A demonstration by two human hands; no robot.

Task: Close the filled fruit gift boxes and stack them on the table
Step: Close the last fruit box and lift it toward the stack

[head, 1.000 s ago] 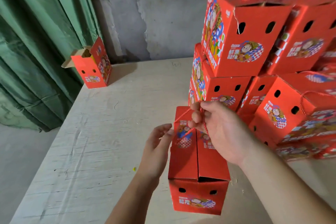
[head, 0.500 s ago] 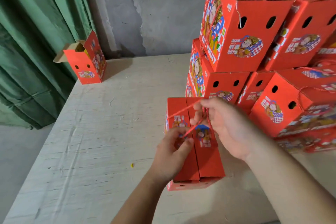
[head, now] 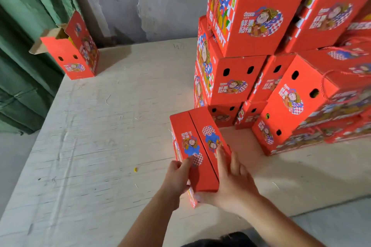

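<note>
Red cardboard, the closed fruit gift box [head: 198, 146] stands on the plywood table [head: 100, 136], long axis running from 6 toward 12 o'clock, left hand [head: 177, 176] gripping its 9 o'clock side, right hand [head: 232, 182], fingers spread, pressing its 3 o'clock flap, the stack of boxes [head: 261, 66] waiting at 1 o'clock.

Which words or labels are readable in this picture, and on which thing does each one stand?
"FRUIT": long side of the top box of the stack.
"GOOD": end label of that box.
"FRES", cut off: box at the right edge.
Chinese characters on the labels: unreadable to me.
</note>
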